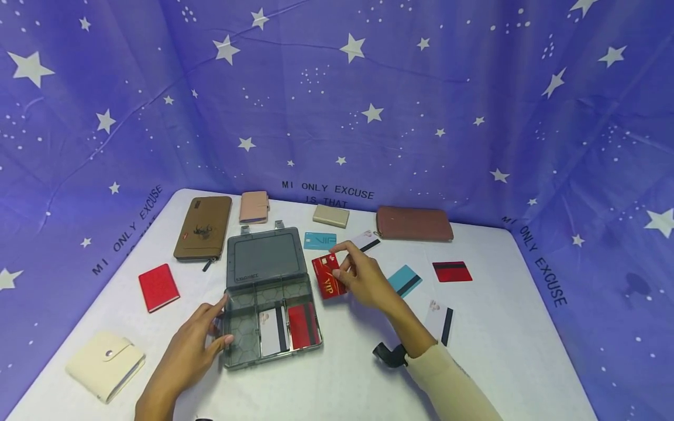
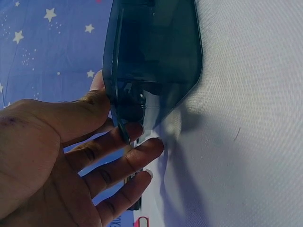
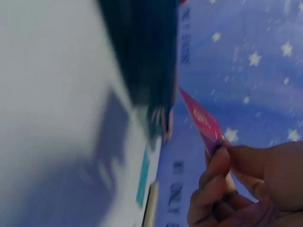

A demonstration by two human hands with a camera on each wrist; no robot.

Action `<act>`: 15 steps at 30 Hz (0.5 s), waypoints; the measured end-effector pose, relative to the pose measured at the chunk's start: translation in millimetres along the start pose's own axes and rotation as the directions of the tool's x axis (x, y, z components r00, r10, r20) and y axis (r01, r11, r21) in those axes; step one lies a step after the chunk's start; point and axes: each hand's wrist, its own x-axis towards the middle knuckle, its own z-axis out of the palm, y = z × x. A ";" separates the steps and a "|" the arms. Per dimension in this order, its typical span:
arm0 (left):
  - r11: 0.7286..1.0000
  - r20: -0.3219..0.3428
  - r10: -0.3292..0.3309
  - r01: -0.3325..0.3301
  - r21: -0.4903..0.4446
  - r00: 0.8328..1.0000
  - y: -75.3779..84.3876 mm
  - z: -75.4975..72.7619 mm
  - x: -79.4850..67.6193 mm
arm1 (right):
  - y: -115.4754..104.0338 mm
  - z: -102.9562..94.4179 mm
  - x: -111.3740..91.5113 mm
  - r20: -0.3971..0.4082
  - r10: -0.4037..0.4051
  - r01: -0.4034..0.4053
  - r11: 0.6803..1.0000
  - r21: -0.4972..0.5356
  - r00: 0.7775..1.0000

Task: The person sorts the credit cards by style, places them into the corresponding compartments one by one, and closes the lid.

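Observation:
A red VIP card (image 1: 327,280) is pinched between the thumb and fingers of my right hand (image 1: 363,280), raised just right of the open box. In the right wrist view the card (image 3: 202,118) shows almost edge-on above the table. My left hand (image 1: 192,345) grips the left rim of a grey translucent compartment box (image 1: 242,365), with its thumb over the edge. The left wrist view shows the box wall (image 2: 156,52) close up beside the fingers. In the front compartments lie a white card (image 1: 270,333) and a red card (image 1: 301,326). The box lid (image 1: 265,254) lies folded back.
Right of the box lie blue cards (image 1: 319,240), white cards (image 1: 437,316) and a red striped card (image 1: 453,272). Around the table are a brown wallet (image 1: 204,227), pink cardholder (image 1: 254,207), gold case (image 1: 330,216), reddish-brown wallet (image 1: 415,223), red booklet (image 1: 159,287) and cream wallet (image 1: 102,365).

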 end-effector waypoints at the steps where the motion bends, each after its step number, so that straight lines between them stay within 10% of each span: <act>1: 1.000 0.001 0.000 0.000 -0.001 1.000 -0.1 0.1 -0.2 | -4.3 2.0 -3.2 0.023 -0.023 0.022 0.999 0.034 0.999; 8: 1.000 -0.001 0.002 -0.002 0.004 1.000 -1.6 0.3 -0.2 | -22.6 26.8 -24.6 0.207 -0.006 0.004 1.000 0.010 0.978; 15: 1.000 0.008 -0.004 0.004 0.002 1.000 -2.9 1.4 -0.2 | -20.3 45.3 -31.2 0.198 0.016 0.019 0.985 -0.174 0.980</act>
